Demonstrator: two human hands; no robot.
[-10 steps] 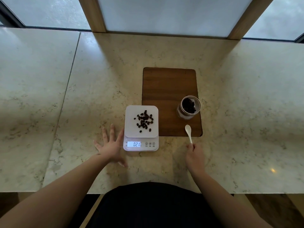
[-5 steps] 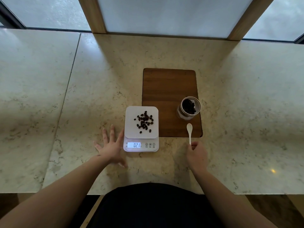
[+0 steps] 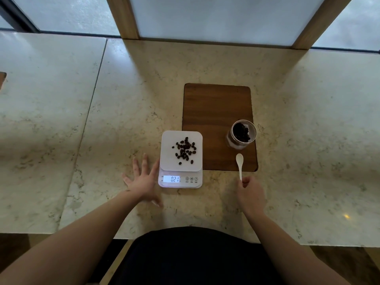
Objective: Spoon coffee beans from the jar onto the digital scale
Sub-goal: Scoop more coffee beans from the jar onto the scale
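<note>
A white digital scale (image 3: 167, 170) sits on the marble counter with a scatter of coffee beans (image 3: 185, 150) on its platform; its lit display reads 0.21. An open glass jar (image 3: 242, 134) with dark beans inside stands on the near right part of a wooden board (image 3: 216, 112). My right hand (image 3: 249, 194) pinches the handle end of a small white spoon (image 3: 239, 163), whose empty bowl points toward the jar over the board's near edge. My left hand (image 3: 143, 181) lies flat with fingers spread, just left of the scale, its fingers touching the scale's side.
The marble counter (image 3: 123, 99) runs wide to both sides, with a seam (image 3: 92, 95) on the left. Wooden window posts (image 3: 123, 17) rise at the back edge. The counter's near edge (image 3: 308, 242) is close to my body.
My right hand has drawn back slightly along the spoon's handle and shifted a little right; the spoon's bowl lies nearer the jar. The left hand, scale and reading are unchanged.
</note>
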